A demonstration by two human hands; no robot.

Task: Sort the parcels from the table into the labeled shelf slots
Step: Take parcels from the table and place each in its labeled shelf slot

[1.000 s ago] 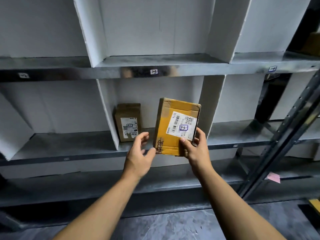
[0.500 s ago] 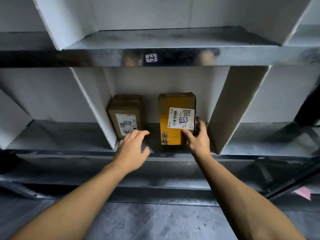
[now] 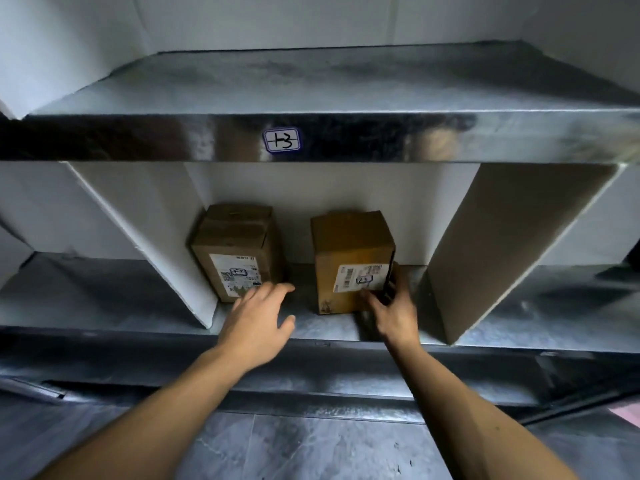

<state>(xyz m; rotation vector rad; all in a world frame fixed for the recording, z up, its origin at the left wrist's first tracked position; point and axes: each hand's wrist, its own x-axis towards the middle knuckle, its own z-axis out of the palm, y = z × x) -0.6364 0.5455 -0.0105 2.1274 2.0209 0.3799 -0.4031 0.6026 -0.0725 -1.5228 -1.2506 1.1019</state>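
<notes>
Right parcel: an upright, box-shaped cardboard parcel point(image 3: 351, 261), yellowish brown with creased top flaps, is being stood on the metal shelf floor in the middle slot, right of centre and set back from the near edge; a white printed label with a barcode is being shown on its near face, its blue-boxed handwriting too blurred to be read.
Right hand: the right hand point(image 3: 394, 311) is being closed on the right parcel's lower right corner, thumb laid on the near face, fingers curled round the right side.
Left hand: the left hand point(image 3: 256, 320) is being held open, palm down, fingers spread over the shelf floor; contact with the left parcel cannot be told.
Left parcel: a duller brown taped carton point(image 3: 237, 251) is being kept upright against the left divider, apart from the right parcel.
Dividers: the slot is being bounded by a white board point(image 3: 166, 244) on the left and a brown-faced board point(image 3: 502, 244) on the right, both slanted.
Upper shelf: a glossy metal front edge point(image 3: 138, 140) is being marked by a white sticker point(image 3: 281, 140) handwritten "1-3".
Floor: grey veined tiles point(image 3: 311, 445) are being seen below.
</notes>
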